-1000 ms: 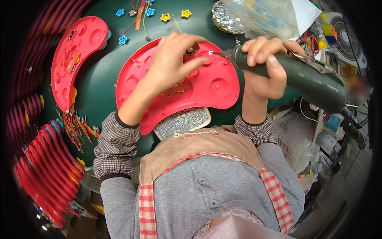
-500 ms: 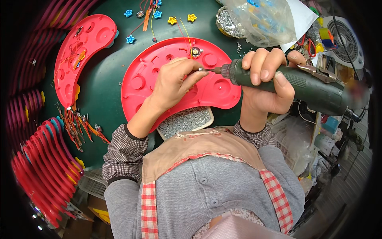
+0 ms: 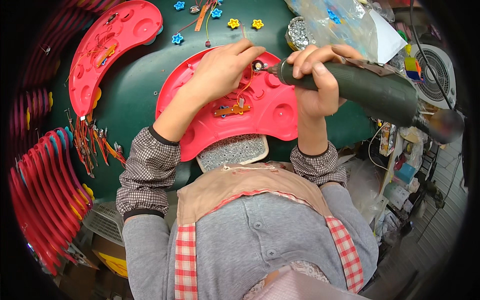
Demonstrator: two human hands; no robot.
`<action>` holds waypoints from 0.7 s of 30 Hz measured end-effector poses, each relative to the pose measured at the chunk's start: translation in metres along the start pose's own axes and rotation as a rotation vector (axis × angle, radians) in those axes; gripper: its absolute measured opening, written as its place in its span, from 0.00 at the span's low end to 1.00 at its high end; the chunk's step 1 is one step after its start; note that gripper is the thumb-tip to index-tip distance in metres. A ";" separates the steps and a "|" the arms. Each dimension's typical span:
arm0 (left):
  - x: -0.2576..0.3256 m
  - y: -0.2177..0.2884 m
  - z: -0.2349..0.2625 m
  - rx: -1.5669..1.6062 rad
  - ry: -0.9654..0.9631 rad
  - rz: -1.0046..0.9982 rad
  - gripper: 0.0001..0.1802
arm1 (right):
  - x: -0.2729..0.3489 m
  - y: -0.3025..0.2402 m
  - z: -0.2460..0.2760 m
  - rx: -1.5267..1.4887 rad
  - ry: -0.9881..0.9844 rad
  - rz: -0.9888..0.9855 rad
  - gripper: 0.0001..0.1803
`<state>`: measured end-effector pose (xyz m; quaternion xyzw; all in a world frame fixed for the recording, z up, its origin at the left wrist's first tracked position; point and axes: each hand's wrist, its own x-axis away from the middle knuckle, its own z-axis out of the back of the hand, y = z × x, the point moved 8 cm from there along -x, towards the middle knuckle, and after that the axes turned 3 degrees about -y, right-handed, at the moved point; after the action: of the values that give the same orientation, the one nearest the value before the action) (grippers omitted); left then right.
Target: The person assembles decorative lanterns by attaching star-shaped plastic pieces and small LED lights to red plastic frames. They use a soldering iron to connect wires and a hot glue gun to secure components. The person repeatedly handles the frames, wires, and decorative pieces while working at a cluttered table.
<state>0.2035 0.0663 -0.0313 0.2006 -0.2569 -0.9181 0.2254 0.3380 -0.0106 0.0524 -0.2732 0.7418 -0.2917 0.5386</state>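
Observation:
My right hand is wrapped round a dark green electric screwdriver, held nearly level. Its tip meets or nearly meets a small round black speaker near the far edge of a red curved plastic shell. Over the shell's far left part reaches my left hand. Its fingers are stretched toward the speaker, with a gap between thumb and forefinger and nothing visible in it. Thin wires run from the speaker to an orange-brown circuit strip lying on the shell.
A second red shell lies at the far left, above wire bundles. Red shells stand stacked at the left. A tray of small metal parts sits under the near edge. Yellow stars, a plastic bag and a fan lie beyond.
My left hand has left a small metal screw at the screwdriver tip and moved up and away. The tip has come to the speaker. A circuit strip now shows on the shell.

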 end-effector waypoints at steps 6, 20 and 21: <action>0.012 -0.014 -0.006 -0.076 0.053 0.004 0.12 | 0.002 0.023 0.000 0.067 0.058 -0.076 0.25; 0.016 -0.022 -0.008 0.035 0.081 -0.018 0.13 | -0.012 0.066 0.001 0.001 -0.046 -0.220 0.19; 0.017 -0.022 -0.008 0.046 0.086 -0.019 0.13 | -0.012 0.067 -0.002 0.045 -0.073 -0.211 0.19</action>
<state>0.1869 0.0710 -0.0544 0.2473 -0.2660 -0.9047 0.2228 0.3331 0.0439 0.0117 -0.3480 0.6820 -0.3534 0.5375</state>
